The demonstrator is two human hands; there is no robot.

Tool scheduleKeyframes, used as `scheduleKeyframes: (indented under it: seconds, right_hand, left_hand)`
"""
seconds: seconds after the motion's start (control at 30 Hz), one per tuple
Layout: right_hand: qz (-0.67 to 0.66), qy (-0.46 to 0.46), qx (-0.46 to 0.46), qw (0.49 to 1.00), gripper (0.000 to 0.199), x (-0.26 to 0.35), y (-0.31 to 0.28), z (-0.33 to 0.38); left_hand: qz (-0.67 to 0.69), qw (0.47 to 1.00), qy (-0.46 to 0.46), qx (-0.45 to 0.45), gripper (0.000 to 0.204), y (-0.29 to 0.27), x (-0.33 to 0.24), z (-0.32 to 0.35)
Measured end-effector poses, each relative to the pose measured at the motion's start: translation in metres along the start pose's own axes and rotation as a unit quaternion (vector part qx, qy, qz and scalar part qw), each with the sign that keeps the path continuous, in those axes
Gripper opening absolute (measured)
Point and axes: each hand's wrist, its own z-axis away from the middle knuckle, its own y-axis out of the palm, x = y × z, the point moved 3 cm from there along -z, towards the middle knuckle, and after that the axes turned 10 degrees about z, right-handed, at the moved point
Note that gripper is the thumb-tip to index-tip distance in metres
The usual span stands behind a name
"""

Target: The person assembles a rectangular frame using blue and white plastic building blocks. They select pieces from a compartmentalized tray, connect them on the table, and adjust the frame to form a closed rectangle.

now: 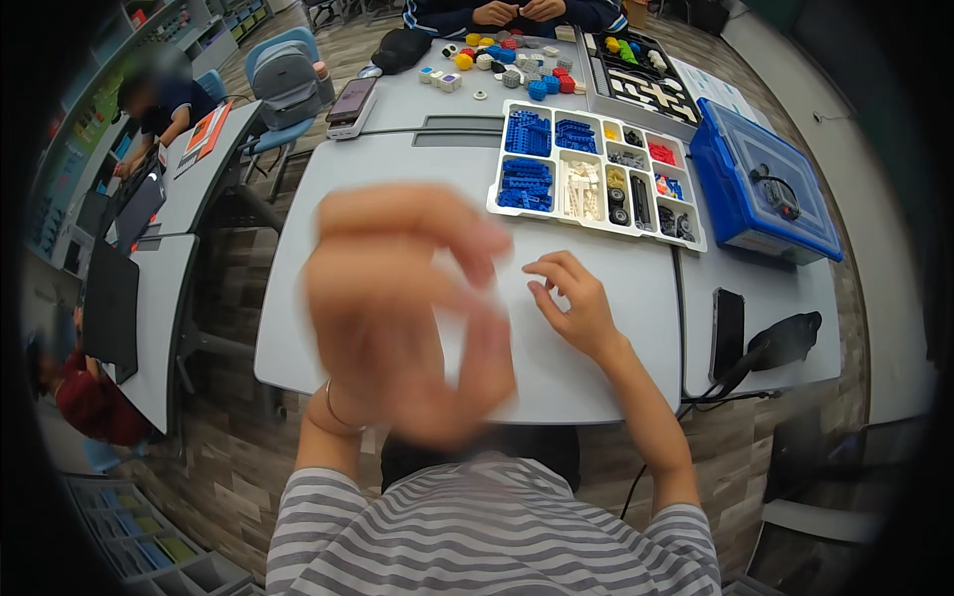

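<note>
My left hand (pixel 397 298) is raised close in front of me, smeared by motion, its fingers curved toward the thumb. I make out nothing in it, but the blur hides whether the fingertips meet. Lower and farther right, my right hand (pixel 576 306) is over the white table (pixel 606 382), open, with bent fingers apart and nothing in them. Beyond it lies a white sorting tray (pixel 492 199) of building bricks. Blue bricks (pixel 525 185) fill its left compartments, white pieces (pixel 581 189) the one beside them. Small wheels (pixel 617 207) and other parts sit farther right.
A blue lidded box (pixel 720 164) stands right of the tray. A phone (pixel 727 333) and a dark pouch (pixel 785 343) lie nearer me. Loose coloured blocks (pixel 538 89) and a black parts case (pixel 646 84) are at the back, where another person's hands (pixel 517 12) show.
</note>
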Motion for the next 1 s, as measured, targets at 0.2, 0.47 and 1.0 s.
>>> scheduleKeyframes:
  seconds: [0.2,0.47,1.0]
  right_hand:
    - [0.153,-0.199,-0.100,0.963,0.040,0.104,-0.090,0.007]
    - [0.314,-0.382,-0.147,0.857,0.040,0.203,-0.184,0.019]
    - [0.250,-0.270,-0.194,0.909,0.042,0.182,-0.147,-0.020]
  left_hand:
    - [-0.277,0.919,-0.258,0.112,0.018,-0.038,0.182,0.058]
    - [-0.210,0.880,-0.427,-0.009,0.014,-0.058,0.267,0.123]
    - [-0.168,0.916,-0.361,0.042,0.018,-0.016,0.284,0.107]
